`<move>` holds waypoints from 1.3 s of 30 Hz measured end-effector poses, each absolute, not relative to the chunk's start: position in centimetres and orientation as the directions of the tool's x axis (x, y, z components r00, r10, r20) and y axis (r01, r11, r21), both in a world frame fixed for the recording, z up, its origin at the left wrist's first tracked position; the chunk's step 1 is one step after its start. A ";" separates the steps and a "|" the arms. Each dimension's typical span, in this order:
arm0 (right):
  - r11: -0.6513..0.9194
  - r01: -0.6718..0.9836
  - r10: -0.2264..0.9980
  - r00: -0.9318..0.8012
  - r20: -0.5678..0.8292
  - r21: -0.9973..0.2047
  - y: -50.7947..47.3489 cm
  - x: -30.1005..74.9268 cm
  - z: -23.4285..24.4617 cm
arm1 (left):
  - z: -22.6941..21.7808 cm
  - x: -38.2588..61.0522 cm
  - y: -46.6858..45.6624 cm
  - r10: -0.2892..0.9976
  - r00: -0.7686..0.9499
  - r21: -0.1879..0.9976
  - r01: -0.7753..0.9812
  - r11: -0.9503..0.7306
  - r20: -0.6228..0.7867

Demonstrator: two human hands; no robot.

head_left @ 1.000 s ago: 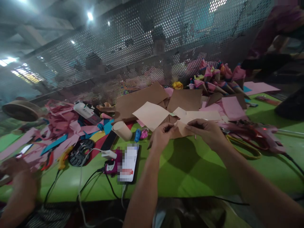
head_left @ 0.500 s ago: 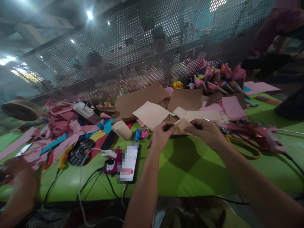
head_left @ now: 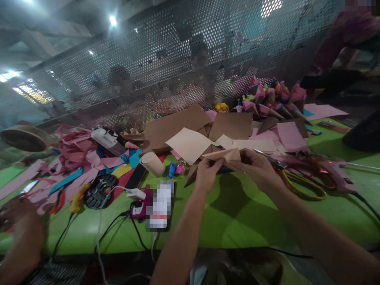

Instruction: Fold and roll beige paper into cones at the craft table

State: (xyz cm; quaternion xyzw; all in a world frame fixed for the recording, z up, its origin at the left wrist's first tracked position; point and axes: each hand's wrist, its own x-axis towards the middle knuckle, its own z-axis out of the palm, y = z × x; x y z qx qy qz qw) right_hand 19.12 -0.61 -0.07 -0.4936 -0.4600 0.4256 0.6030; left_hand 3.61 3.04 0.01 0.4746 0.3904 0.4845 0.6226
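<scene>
Both my hands hold one small piece of brown paper [head_left: 223, 154] just above the green table [head_left: 237, 213]. My left hand [head_left: 207, 174] pinches its left side and my right hand [head_left: 257, 168] grips its right side. The paper is lifted and lies nearly flat between my fingers, with a folded flap hanging down at the left. Behind it lie loose brown sheets [head_left: 178, 124] and a cream sheet [head_left: 190, 143].
Scissors with yellow handles [head_left: 303, 186] and a pink glue gun [head_left: 335, 172] lie right of my hands. A phone [head_left: 160, 206] on a cable, a paper roll [head_left: 152, 163] and pink scraps [head_left: 77, 154] sit left. Paper cones [head_left: 267, 99] stand behind. Another person's hand [head_left: 23, 229] works at far left.
My hands have raised the brown paper off the table and turned it flatter, and they have shifted slightly to the right.
</scene>
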 end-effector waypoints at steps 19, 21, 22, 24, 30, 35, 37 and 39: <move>0.162 0.083 0.943 0.279 0.179 -0.983 -0.5 19.7 -0.2 | 0.3 3.3 2.7 0.953 0.260 0.973 0.127 -0.194 0.157; 0.146 0.089 0.937 0.306 0.166 -0.985 -0.5 19.7 -0.2 | 0.3 3.4 2.4 0.945 0.295 0.974 0.131 -0.186 0.141; 0.144 0.097 0.933 0.318 0.168 -0.985 -0.6 19.7 -0.2 | 0.3 3.4 2.3 0.941 0.311 0.973 0.137 -0.183 0.133; 0.164 0.123 0.922 0.333 0.196 -0.979 -0.7 19.6 -0.1 | 0.3 3.4 2.1 0.933 0.333 0.969 0.154 -0.195 0.135; 0.212 0.182 0.920 0.293 0.259 -0.960 -0.8 19.2 0.4 | 0.3 3.7 2.2 0.937 0.312 0.945 0.226 -0.237 0.160; 0.209 0.213 0.921 0.286 0.266 -0.954 -0.8 19.2 0.2 | 1.1 3.5 2.0 0.908 0.386 0.905 0.308 -0.294 0.164; 0.194 0.192 0.928 0.282 0.244 -0.962 -0.8 19.2 0.1 | 1.2 3.4 2.0 0.905 0.395 0.890 0.339 -0.304 0.159; 0.196 0.178 0.932 0.271 0.240 -0.964 -0.7 19.2 0.1 | 1.2 3.4 2.1 0.906 0.392 0.866 0.385 -0.318 0.159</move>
